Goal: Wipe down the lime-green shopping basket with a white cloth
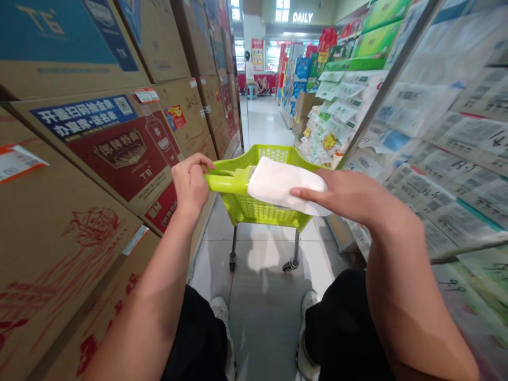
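A small yellow-green shopping cart [273, 218] stands on the floor in front of me, its basket walls pierced with holes. My left hand [193, 181] is closed around the left end of the cart's handle [227, 183]. A white, soft-looking flat item [273, 180], perhaps a folded cloth or a pad, lies over the right part of the handle. My right hand [331, 190] grips this white item, thumb on top and the other fingers hidden behind it. Whether those fingers also touch the handle is hidden.
Stacked cardboard boxes [115, 148] line the left side. On the right, a rack holds packaged goods [436, 180] behind a slanted metal post [391, 79]. The tiled aisle floor [272, 114] runs ahead, with a person [249, 69] near a blue stool [251, 91] far off.
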